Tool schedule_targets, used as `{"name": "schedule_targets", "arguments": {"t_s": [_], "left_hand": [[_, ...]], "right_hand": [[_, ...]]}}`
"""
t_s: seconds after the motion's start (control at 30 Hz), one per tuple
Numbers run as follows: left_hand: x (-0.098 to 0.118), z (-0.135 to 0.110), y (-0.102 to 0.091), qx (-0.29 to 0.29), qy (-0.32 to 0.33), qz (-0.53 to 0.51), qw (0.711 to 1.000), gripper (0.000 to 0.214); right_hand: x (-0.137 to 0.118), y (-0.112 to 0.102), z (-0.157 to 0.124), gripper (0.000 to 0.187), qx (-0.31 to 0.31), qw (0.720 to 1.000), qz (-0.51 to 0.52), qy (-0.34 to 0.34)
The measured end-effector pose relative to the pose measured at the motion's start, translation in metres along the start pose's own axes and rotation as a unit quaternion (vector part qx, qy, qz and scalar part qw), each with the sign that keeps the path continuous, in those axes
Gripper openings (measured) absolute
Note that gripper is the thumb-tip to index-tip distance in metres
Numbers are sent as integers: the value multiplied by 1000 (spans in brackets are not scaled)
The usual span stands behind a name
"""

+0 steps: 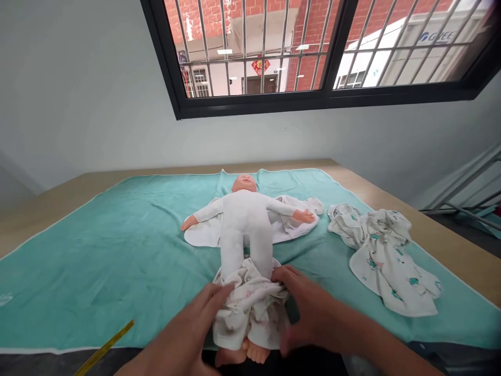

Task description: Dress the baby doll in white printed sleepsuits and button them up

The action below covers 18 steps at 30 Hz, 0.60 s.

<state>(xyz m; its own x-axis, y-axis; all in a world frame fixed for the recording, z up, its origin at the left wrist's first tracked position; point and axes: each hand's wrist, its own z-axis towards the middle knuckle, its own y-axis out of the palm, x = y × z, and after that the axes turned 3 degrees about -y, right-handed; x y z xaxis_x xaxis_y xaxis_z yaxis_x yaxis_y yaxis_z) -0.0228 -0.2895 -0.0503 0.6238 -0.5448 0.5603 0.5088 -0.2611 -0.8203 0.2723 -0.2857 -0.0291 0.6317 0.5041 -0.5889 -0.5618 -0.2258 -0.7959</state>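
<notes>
A baby doll [245,219] in a white body suit lies on its back on a teal blanket [117,261], arms spread, head toward the window. Small patterned white trousers [250,308] are bunched around its lower legs, with bare feet showing below. My left hand [195,324] grips the left side of the trousers. My right hand [301,308] grips their right side near the doll's knee. An opened white garment [289,224] lies under the doll's torso.
A crumpled white cloth [387,256] with teal print lies on the blanket to the right. A yellow ruler [105,347] pokes in at the lower left. The wooden table [50,193] meets a wall with a barred window [313,52].
</notes>
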Motion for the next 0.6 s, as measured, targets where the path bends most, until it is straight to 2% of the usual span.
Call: {"name": "schedule_targets", "arguments": {"t_s": [0.07,0.1,0.13,0.2,0.3,0.4,0.47,0.6], "left_hand": [[-2,-11,14,27,21,35,999,106],[-1,-14,21,53,23,58,997,106],[-1,-15,28,83,30,83,993,107],[1,-14,35,133,49,115,983,108],[2,-8,35,133,59,85,986,99],[4,-6,29,96,24,27,995,86],[9,-5,26,81,-32,-14,996,78],[25,4,22,115,-157,-115,974,70]], "right_hand": [[-2,18,-11,106,27,998,-30,-45],[-3,29,-15,116,59,995,-56,-62],[-4,41,-18,119,104,989,-82,-70],[-7,60,-17,105,183,974,-122,-60],[-13,67,-9,70,232,962,-132,-51],[-18,56,-4,47,226,967,-101,-56],[-19,48,-5,38,210,974,-79,-42],[-19,45,-8,30,167,985,-44,5]]}}
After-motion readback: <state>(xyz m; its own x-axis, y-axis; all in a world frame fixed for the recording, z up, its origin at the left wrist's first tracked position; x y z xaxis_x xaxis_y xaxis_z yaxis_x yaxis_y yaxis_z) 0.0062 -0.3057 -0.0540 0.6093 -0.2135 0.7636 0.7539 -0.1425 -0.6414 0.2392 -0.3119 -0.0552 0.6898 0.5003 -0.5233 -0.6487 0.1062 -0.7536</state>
